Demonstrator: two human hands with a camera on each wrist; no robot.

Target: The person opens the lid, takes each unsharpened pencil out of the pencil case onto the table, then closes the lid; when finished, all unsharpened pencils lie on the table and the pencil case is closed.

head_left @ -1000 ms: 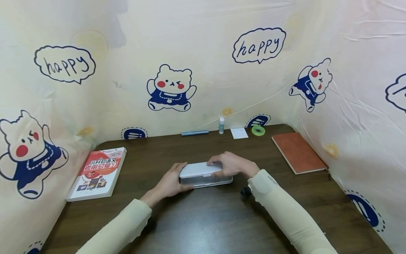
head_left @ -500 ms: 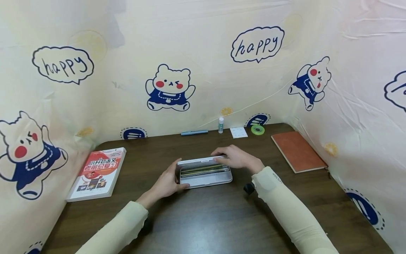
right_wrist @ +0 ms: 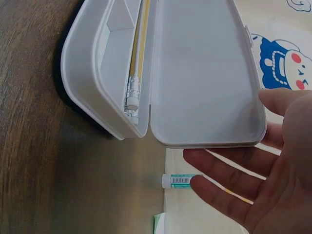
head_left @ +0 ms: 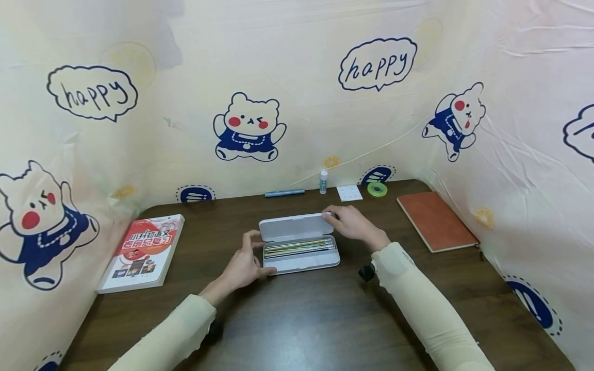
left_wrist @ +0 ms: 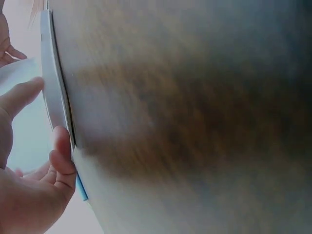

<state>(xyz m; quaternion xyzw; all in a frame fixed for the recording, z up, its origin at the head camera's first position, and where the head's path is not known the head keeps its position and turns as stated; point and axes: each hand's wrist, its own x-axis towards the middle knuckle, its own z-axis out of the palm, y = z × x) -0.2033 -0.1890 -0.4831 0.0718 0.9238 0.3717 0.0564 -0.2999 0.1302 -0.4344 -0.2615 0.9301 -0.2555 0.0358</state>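
A white pencil case (head_left: 301, 264) lies on the table with its lid (head_left: 294, 227) raised on the far side. Several pencils (head_left: 297, 248) lie side by side in its rear part, some with white erasers. My left hand (head_left: 241, 263) holds the case at its left end, thumb at the near corner and the other fingers bent toward the back corner. At the right end of the lid, my right hand (head_left: 352, 224) grips the edge. The right wrist view shows its thumb (right_wrist: 275, 100) on the lid's rim, with the other fingers behind the lid.
An exam-review book (head_left: 141, 252) lies at the left, a brown notebook (head_left: 436, 221) at the right. Along the far edge are a blue pen (head_left: 284, 194), a glue stick (head_left: 323, 182), a white paper (head_left: 349, 193) and green tape (head_left: 377, 189). Patterned cloth (head_left: 306, 77) hangs behind.
The lid has swung up and away from the nearly covered case, bringing the pencils into view. My right hand has moved back with it. The left hand stays at the left end, its fingers shifting.
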